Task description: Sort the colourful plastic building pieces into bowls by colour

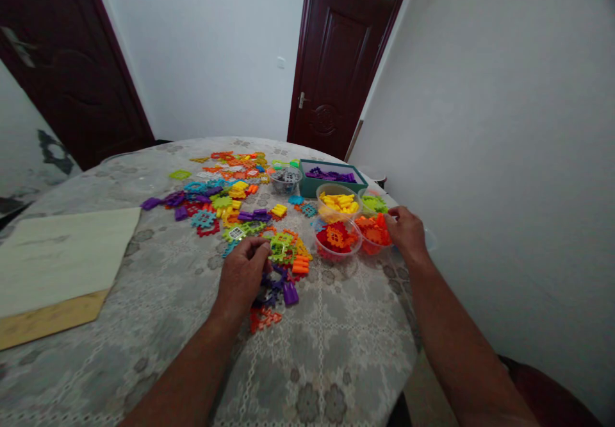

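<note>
Plastic toy pieces [283, 247] lie in a mixed-colour heap on the middle of the worktop [307, 356], and others sit in bowls to the right. Left hand [246, 265] is over the near part of the heap, fingers bent, thumb and forefinger close together; I cannot tell if it has hold of a piece. Right hand [405, 229] is at the right side of the bowl with orange pieces [375, 248], its fingertips almost closed beside these pieces, but whether one is pinched I cannot tell.

This bowl stands very near to the bowl with red pieces [337, 257], so a piece released a little to the left could drop into the wrong one. Bowls look thin and light, and a push from the right hand could tip one, maybe over the worktop's right edge. Pieces in the heap have toothed edges and overlap; pulling one quickly could drag its neighbours, such as the purple piece [291, 293].
</note>
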Motion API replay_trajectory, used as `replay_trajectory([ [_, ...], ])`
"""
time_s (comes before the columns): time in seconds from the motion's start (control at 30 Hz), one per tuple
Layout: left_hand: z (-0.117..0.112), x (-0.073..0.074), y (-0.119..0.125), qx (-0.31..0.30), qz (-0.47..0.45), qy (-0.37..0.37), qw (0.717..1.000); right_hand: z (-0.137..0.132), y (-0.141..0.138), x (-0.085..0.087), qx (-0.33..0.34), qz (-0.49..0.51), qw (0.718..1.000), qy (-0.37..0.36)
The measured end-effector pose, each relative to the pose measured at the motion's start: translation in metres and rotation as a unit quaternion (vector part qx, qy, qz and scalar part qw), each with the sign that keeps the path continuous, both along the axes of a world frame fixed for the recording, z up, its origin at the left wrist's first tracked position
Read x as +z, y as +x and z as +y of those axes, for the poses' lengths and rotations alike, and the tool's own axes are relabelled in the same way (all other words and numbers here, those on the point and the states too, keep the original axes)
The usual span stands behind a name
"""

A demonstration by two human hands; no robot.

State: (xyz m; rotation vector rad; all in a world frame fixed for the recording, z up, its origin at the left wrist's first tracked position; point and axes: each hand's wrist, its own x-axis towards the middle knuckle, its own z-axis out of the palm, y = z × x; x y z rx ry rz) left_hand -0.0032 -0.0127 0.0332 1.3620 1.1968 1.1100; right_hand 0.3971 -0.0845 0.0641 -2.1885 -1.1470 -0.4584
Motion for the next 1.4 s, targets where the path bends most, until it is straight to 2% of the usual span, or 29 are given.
replay_trajectory([
  [0.07,0.003,-0.002,-0.003,0.021,-0.004,0.016,1.0,-0.003,-0.011,0.0,-0.001,-0.034,0.999,0.035],
  [0.13,0.009,-0.006,-0.007,0.055,-0.014,0.028,0.998,-0.009,-0.035,0.002,0.022,-0.044,0.994,0.099],
  [0.2,0.015,-0.01,-0.011,0.088,-0.02,0.03,0.995,-0.018,-0.073,0.005,0.095,-0.015,0.986,0.138],
  [0.23,0.018,-0.012,-0.013,0.101,-0.023,0.028,0.994,-0.023,-0.095,0.006,0.158,0.006,0.979,0.13],
  [0.27,0.02,-0.013,-0.015,0.109,-0.024,0.027,0.993,-0.027,-0.118,0.007,0.235,0.015,0.966,0.105],
  [0.3,0.021,-0.014,-0.017,0.112,-0.022,0.028,0.993,-0.031,-0.141,0.006,0.314,0.016,0.948,0.047],
  [0.37,0.023,-0.015,-0.019,0.114,-0.004,0.043,0.993,-0.034,-0.182,0.001,0.411,0.003,0.908,-0.081],
  [0.43,0.022,-0.014,-0.019,0.115,0.023,0.069,0.991,-0.032,-0.212,-0.009,0.408,-0.016,0.894,-0.185],
  [0.5,0.019,-0.011,-0.018,0.114,0.042,0.095,0.988,-0.027,-0.231,-0.022,0.348,-0.029,0.904,-0.248],
  [0.57,0.016,-0.008,-0.016,0.102,0.049,0.111,0.987,-0.021,-0.239,-0.033,0.296,-0.033,0.91,-0.29],
  [0.67,0.01,-0.005,-0.013,0.065,0.049,0.126,0.989,-0.012,-0.241,-0.043,0.271,-0.028,0.905,-0.328],
  [0.83,0.001,0.003,-0.016,-0.069,0.1,0.178,0.977,-0.008,-0.235,-0.048,0.274,-0.004,0.912,-0.306],
  [0.9,-0.005,0.01,-0.022,-0.146,0.169,0.204,0.953,-0.011,-0.234,-0.05,0.284,0.001,0.914,-0.29],
  [0.97,-0.016,0.013,-0.031,-0.217,0.255,0.227,0.915,-0.013,-0.233,-0.053,0.292,0.007,0.914,-0.28],
  [1.03,-0.03,0.007,-0.041,-0.259,0.331,0.238,0.876,-0.014,-0.232,-0.055,0.298,0.018,0.915,-0.272],
  [1.1,-0.045,-0.01,-0.048,-0.24,0.386,0.24,0.858,-0.014,-0.23,-0.056,0.302,0.029,0.914,-0.268],
  [1.17,-0.056,-0.033,-0.052,-0.195,0.434,0.239,0.847,-0.013,-0.229,-0.056,0.307,0.039,0.912,-0.269],
  [1.27,-0.064,-0.062,-0.05,-0.139,0.464,0.258,0.836,-0.013,-0.228,-0.058,0.318,0.046,0.908,-0.268],
  [1.33,-0.064,-0.07,-0.046,-0.116,0.469,0.273,0.832,-0.014,-0.23,-0.058,0.332,0.045,0.904,-0.266],
  [1.4,-0.063,-0.07,-0.041,-0.107,0.467,0.289,0.829,-0.015,-0.232,-0.058,0.351,0.044,0.894,-0.273],
])
